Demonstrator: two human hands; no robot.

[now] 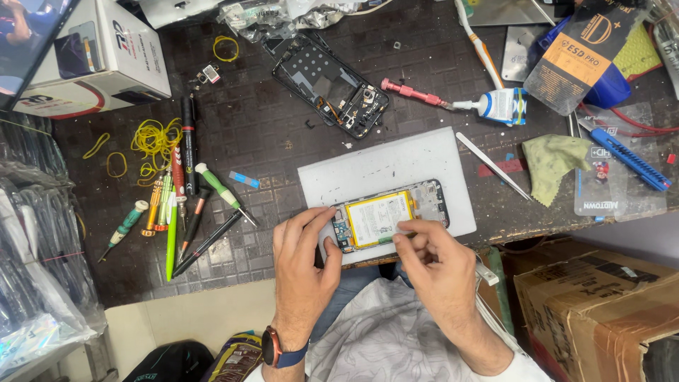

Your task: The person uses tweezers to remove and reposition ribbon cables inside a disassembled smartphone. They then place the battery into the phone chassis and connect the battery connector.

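Your opened phone (390, 217) lies on the white mat (385, 170) at the worktop's near edge, between your hands. Your left hand (304, 262) steadies its left end, fingers spread; your right hand (431, 258) seems to pinch something small at its lower edge.

Light: we see even, bright overhead light across the dark work mat (269, 134) | Shadows: soft, short | Glare: the white pad (396, 166) nearly blows out; plastic bags (42, 269) glint | Focus: centre sharp | Edges: we note mild wide-angle bending at corners
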